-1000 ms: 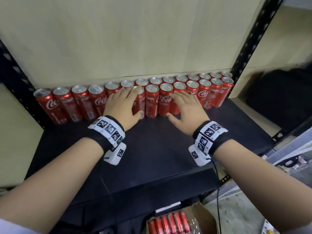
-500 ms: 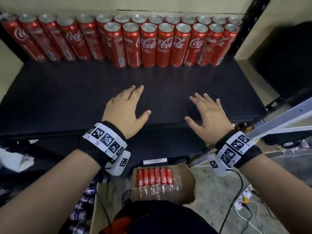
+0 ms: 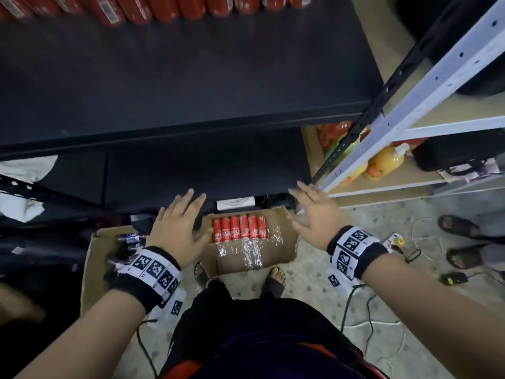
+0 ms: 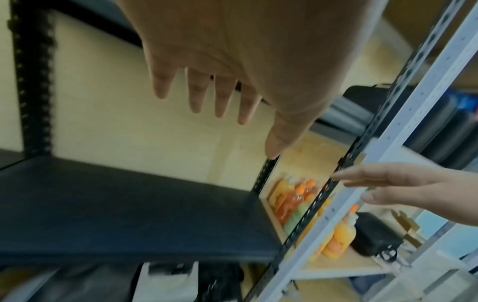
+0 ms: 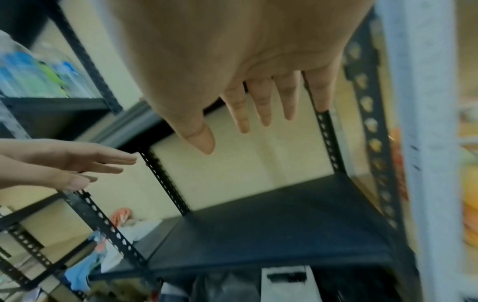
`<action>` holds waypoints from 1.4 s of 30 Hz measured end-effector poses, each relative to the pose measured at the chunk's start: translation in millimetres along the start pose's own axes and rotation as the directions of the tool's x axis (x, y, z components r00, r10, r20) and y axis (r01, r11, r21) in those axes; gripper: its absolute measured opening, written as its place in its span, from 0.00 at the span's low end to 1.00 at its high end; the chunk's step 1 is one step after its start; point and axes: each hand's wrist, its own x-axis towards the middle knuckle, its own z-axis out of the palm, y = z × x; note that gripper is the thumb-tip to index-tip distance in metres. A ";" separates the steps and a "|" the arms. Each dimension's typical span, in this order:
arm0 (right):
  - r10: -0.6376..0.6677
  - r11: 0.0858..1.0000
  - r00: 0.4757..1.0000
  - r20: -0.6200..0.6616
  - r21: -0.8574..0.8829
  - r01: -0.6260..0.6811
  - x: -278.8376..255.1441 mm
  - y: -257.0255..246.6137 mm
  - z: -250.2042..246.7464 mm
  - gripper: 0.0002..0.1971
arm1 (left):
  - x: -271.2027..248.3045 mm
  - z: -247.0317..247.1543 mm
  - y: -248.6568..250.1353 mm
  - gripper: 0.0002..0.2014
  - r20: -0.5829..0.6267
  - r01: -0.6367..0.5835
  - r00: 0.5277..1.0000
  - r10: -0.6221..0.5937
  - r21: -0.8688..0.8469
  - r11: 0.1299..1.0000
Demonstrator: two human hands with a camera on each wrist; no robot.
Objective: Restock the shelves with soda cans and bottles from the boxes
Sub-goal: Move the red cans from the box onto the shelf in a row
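Observation:
A cardboard box (image 3: 284,250) on the floor holds a row of red soda cans (image 3: 240,230) under torn plastic wrap. My left hand (image 3: 179,224) hovers over the box's left side, fingers straight and spread, holding nothing. My right hand (image 3: 314,214) hovers over the box's right side, also spread and empty. Both hands show flat and empty in the wrist views, the left hand (image 4: 222,96) and the right hand (image 5: 261,106). More red cans (image 3: 164,6) stand at the back of the black shelf (image 3: 191,77) above.
A second cardboard box (image 3: 94,258) at the left holds dark cans (image 3: 128,239). A white shelf post (image 3: 410,105) slants at the right, with orange and green bottles (image 3: 382,162) behind it. My feet (image 3: 274,280), cables and another person's sandalled feet (image 3: 459,225) are on the floor.
Both hands have left the cans on the shelf and pulled back and down to above the box on the floor. The view has tipped down from the shelf to the floor.

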 end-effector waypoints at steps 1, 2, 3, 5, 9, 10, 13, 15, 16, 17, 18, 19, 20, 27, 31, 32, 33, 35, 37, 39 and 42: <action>0.038 0.999 0.997 0.067 -0.004 -0.038 -6.8 9.6 15.1 0.39 | -2.0 13.1 -3.2 0.38 0.064 0.022 0.998 -0.022 0.004 1.000; 0.071 0.997 0.989 0.131 -0.008 -0.071 -12.9 18.2 28.7 0.38 | -2.6 26.0 -7.7 0.38 0.123 0.048 0.991 -0.049 0.010 0.999; 0.098 0.995 0.977 0.189 -0.004 -0.099 -19.1 26.5 42.2 0.38 | -2.8 38.2 -11.7 0.37 0.178 0.071 0.981 -0.073 0.019 0.997; 0.164 0.984 0.941 0.295 0.022 -0.178 -30.4 38.9 65.5 0.39 | -2.6 62.2 -19.1 0.36 0.283 0.099 0.953 -0.106 0.040 0.994; 0.344 0.920 0.832 0.435 0.024 -0.392 -37.6 59.0 112.7 0.36 | 2.8 116.0 -37.4 0.32 0.455 0.188 0.875 -0.165 -0.005 0.982; 0.380 0.900 0.799 0.466 0.014 -0.436 -36.2 64.3 126.9 0.36 | 5.0 130.6 -43.1 0.30 0.493 0.205 0.852 -0.175 -0.007 0.979; 0.463 0.848 0.701 0.543 -0.042 -0.528 -32.3 82.4 177.0 0.38 | 13.7 170.0 -60.1 0.22 0.602 0.249 0.774 -0.196 -0.005 0.969; 0.502 0.811 0.635 0.587 -0.064 -0.581 -28.8 91.8 211.5 0.39 | 21.1 197.5 -74.6 0.21 0.643 0.293 0.730 -0.231 0.011 0.956; 0.510 0.800 0.613 0.603 -0.072 -0.596 -25.9 95.4 228.5 0.39 | 25.3 212.7 -83.7 0.21 0.650 0.316 0.718 -0.250 0.015 0.949; 0.510 0.796 0.599 0.618 -0.076 -0.600 -22.9 98.2 244.8 0.40 | 29.8 229.1 -91.9 0.20 0.647 0.338 0.713 -0.269 0.018 0.941; 0.504 0.796 0.590 0.631 -0.074 -0.601 -19.3 99.1 259.5 0.40 | 34.0 247.2 -98.9 0.20 0.641 0.350 0.714 -0.281 0.019 0.936; 0.500 0.796 0.586 0.638 -0.072 -0.601 -14.2 100.0 273.0 0.41 | 39.9 262.3 -102.1 0.19 0.637 0.345 0.718 -0.281 0.025 0.938; 0.490 0.802 0.585 0.646 -0.071 -0.593 -9.6 101.8 288.5 0.41 | 45.2 277.4 -102.5 0.19 0.646 0.335 0.712 -0.275 0.032 0.942; 0.411 0.867 0.633 0.656 -0.065 -0.495 42.5 123.9 388.5 0.40 | 96.5 390.6 -105.0 0.16 0.671 0.313 0.704 -0.233 0.000 0.950; 0.373 0.883 0.673 0.639 -0.021 -0.469 85.5 149.8 436.2 0.36 | 134.4 459.9 -108.6 0.22 0.683 0.283 0.702 -0.203 -0.006 0.959; 0.366 0.888 0.682 0.633 -0.018 -0.459 97.4 159.2 449.3 0.36 | 146.0 475.7 -108.9 0.24 0.681 0.276 0.706 -0.195 -0.010 0.961; 0.358 0.894 0.684 0.635 -0.021 -0.448 109.6 166.7 460.9 0.35 | 158.4 490.2 -109.5 0.25 0.677 0.266 0.713 -0.184 -0.017 0.964; 0.343 0.906 0.685 0.643 -0.034 -0.422 134.0 180.1 484.0 0.31 | 183.7 517.3 -112.0 0.26 0.665 0.260 0.726 -0.174 -0.032 0.965; 0.358 0.908 0.700 0.618 -0.058 -0.414 159.6 193.1 505.3 0.28 | 211.1 542.2 -114.7 0.26 0.640 0.219 0.753 -0.154 -0.024 0.975; 0.370 0.908 0.724 0.582 -0.064 -0.413 184.7 203.4 521.9 0.30 | 239.2 563.9 -114.6 0.25 0.618 0.171 0.775 -0.131 -0.005 0.985; 0.358 0.925 0.746 0.562 -0.101 -0.367 220.5 218.7 547.1 0.37 | 280.6 589.8 -108.2 0.21 0.590 0.093 0.804 -0.072 -0.005 0.996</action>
